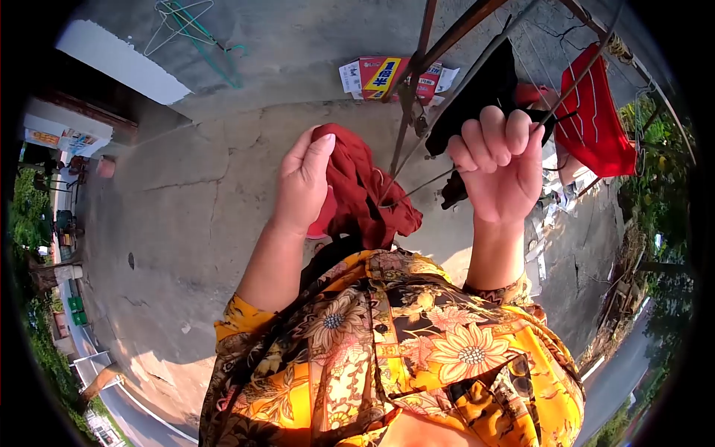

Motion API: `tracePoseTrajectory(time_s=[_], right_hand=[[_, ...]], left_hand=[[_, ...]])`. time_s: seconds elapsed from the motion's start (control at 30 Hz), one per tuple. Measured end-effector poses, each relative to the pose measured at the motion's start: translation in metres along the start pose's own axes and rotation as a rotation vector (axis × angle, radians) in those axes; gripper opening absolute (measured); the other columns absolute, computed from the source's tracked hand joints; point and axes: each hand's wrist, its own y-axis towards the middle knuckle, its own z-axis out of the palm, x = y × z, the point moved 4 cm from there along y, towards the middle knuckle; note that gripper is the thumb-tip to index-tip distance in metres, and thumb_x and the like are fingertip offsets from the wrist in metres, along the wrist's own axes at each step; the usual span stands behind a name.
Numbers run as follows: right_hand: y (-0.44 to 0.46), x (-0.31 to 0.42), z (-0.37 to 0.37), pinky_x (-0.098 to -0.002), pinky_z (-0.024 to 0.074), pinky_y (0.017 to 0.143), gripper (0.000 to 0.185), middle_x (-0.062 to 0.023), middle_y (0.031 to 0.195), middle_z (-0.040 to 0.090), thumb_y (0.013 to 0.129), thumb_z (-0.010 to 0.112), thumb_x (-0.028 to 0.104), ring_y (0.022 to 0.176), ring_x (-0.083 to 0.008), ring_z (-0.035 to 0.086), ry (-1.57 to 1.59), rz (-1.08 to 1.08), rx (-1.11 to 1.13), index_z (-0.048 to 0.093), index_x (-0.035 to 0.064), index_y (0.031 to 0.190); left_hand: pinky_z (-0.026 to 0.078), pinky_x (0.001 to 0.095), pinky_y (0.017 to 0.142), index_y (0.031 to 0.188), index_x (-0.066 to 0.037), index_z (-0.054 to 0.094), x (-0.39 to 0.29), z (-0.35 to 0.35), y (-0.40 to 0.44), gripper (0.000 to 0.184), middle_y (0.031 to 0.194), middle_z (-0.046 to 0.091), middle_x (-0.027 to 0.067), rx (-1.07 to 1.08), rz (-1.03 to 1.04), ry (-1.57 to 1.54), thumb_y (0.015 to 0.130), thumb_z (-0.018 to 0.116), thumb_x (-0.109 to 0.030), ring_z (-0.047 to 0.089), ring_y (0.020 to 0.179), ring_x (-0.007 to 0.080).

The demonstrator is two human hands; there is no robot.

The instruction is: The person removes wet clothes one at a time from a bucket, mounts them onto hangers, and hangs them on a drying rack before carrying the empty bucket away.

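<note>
Beyond a flowered yellow shirt (447,346), pinches dark red cloth (361,182) in the left hand (302,182). Clenches the right hand (503,167) around a thin dark rod (427,185)

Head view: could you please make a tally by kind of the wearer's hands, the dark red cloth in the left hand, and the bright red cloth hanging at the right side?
Hands, left hand and right hand: 2
Dark red cloth: 1
Bright red cloth: 1
Total: 4
</note>
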Motion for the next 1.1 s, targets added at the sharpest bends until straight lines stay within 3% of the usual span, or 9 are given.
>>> tracePoseTrajectory(time_s=[0.17, 0.3, 0.47, 0.53, 0.67, 0.8, 0.87, 0.97, 1.1], right_hand=[[-0.007, -0.016, 0.01, -0.0297, 0.0312, 0.064, 0.041, 0.0009, 0.074, 0.04, 0.105, 0.037, 0.04, 0.064, -0.0116, 0.033, -0.082, -0.068, 0.133, 0.048, 0.0098, 0.078], [-0.026, -0.071, -0.049, -0.0318, 0.0348, 0.068, 0.038, -0.0032, 0.071, 0.044, 0.097, 0.051, 0.034, 0.07, -0.0172, 0.041, -0.347, 0.162, -0.005, 0.048, 0.0075, 0.069], [-0.05, -0.092, -0.099, -0.0277, 0.0351, 0.063, 0.04, -0.0013, 0.069, 0.049, 0.097, 0.055, 0.032, 0.067, -0.0134, 0.043, -0.597, 0.371, -0.082, 0.053, 0.0038, 0.068], [-0.041, -0.074, -0.095, -0.0285, 0.0356, 0.054, 0.041, -0.0003, 0.063, 0.052, 0.095, 0.06, 0.031, 0.057, -0.0127, 0.045, -0.983, 0.372, -0.062, 0.056, 0.0015, 0.067], [-0.025, -0.04, -0.059, -0.033, 0.0427, 0.058, 0.034, -0.0091, 0.064, 0.056, 0.093, 0.064, 0.025, 0.06, -0.0192, 0.053, -1.31, 0.351, 0.048, 0.061, -0.0028, 0.074], [-0.023, -0.033, -0.054, -0.033, 0.0407, 0.054, 0.029, -0.0093, 0.062, 0.053, 0.093, 0.064, 0.019, 0.057, -0.0181, 0.049, -1.508, 0.337, 0.033, 0.061, -0.0035, 0.075], [-0.026, -0.031, -0.058, -0.0329, 0.0407, 0.054, 0.028, -0.0092, 0.061, 0.053, 0.092, 0.066, 0.018, 0.056, -0.0184, 0.049, -1.587, 0.474, -0.041, 0.062, -0.0034, 0.076], [-0.024, -0.029, -0.054, -0.0324, 0.0396, 0.052, 0.026, -0.0089, 0.06, 0.053, 0.091, 0.067, 0.018, 0.054, -0.0171, 0.047, -1.79, 0.418, 0.038, 0.063, -0.003, 0.076], [-0.025, -0.026, -0.045, -0.0313, 0.0383, 0.051, 0.025, -0.0088, 0.059, 0.051, 0.091, 0.068, 0.017, 0.053, -0.0155, 0.044, -1.797, 0.317, 0.118, 0.062, -0.0027, 0.077]], left_hand=[[0.048, 0.0246, 0.083, 0.114, 0.002, 0.061, -0.009, 0.009, -0.002, 0.027, 0.101, 0.065, 0.0021, 0.022, 0.024, 0.015, 0.101, 0.052, -0.019, 0.059, 0.091, 0.0094], [0.047, 0.0225, 0.079, 0.111, 0.001, 0.062, -0.017, 0.0, 0.0, 0.025, 0.096, 0.064, -0.0007, -0.017, 0.102, -0.015, 0.101, 0.053, -0.02, 0.057, 0.086, 0.0062], [0.047, 0.0222, 0.075, 0.106, 0.001, 0.061, -0.044, -0.018, -0.002, 0.021, 0.093, 0.063, -0.0014, -0.053, 0.18, -0.126, 0.101, 0.053, -0.018, 0.055, 0.082, 0.0051], [0.049, 0.026, 0.084, 0.118, 0.004, 0.058, -0.035, -0.047, 0.004, 0.026, 0.103, 0.067, 0.0062, -0.111, 0.231, 0.132, 0.098, 0.055, -0.013, 0.062, 0.092, 0.0122], [0.046, 0.0226, 0.061, 0.089, -0.002, 0.061, -0.001, -0.084, 0.013, 0.014, 0.079, 0.064, -0.0004, -0.224, 0.016, 0.501, 0.095, 0.057, -0.013, 0.059, 0.065, 0.0069], [0.046, 0.0292, 0.059, 0.083, -0.004, 0.062, 0.026, -0.088, 0.008, 0.019, 0.07, 0.064, 0.0019, -0.284, 0.011, 0.733, 0.089, 0.063, -0.022, 0.059, 0.06, 0.0105], [0.047, 0.0345, 0.061, 0.08, -0.005, 0.06, 0.035, -0.087, 0.008, 0.021, 0.068, 0.063, 0.0061, -0.301, 0.064, 0.772, 0.086, 0.064, -0.025, 0.06, 0.061, 0.0187], [0.046, 0.041, 0.063, 0.077, -0.004, 0.054, 0.033, -0.065, 0.009, 0.022, 0.071, 0.061, 0.0134, -0.245, 0.159, 0.948, 0.083, 0.063, -0.023, 0.059, 0.068, 0.034], [0.047, 0.041, 0.065, 0.086, -0.005, 0.054, 0.021, -0.022, -0.001, 0.026, 0.08, 0.063, 0.0119, 0.03, 0.246, 0.912, 0.08, 0.07, -0.025, 0.061, 0.073, 0.0314]])
